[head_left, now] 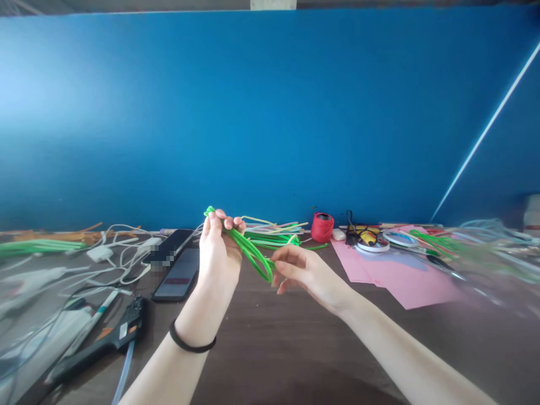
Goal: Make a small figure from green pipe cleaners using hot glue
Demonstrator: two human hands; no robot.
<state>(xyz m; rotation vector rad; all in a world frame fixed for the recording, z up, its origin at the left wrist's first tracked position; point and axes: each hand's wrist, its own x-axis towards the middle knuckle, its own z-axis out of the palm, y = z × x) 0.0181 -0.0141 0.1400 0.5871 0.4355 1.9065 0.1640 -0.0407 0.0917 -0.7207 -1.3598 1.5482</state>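
My left hand (221,250) is closed around a bundle of bright green pipe cleaners (248,253), raised above the table. A short twisted end pokes out above my left thumb, and the rest slants down to the right into a long narrow loop. At the lower end of that loop, my right hand (299,269) pinches the green strands between thumb and fingertips. More green pipe cleaners (274,241) lie on the table behind my hands, beside pale stems (291,226). A black band circles my left wrist.
Left on the dark table (270,349) are a black glue gun (122,332), two phones (179,275) and tangled white cables (122,259). A red spool (323,226), pink paper (415,284), ribbon rolls (371,244) and scissors (447,267) lie right. A blue panel (270,112) rises behind.
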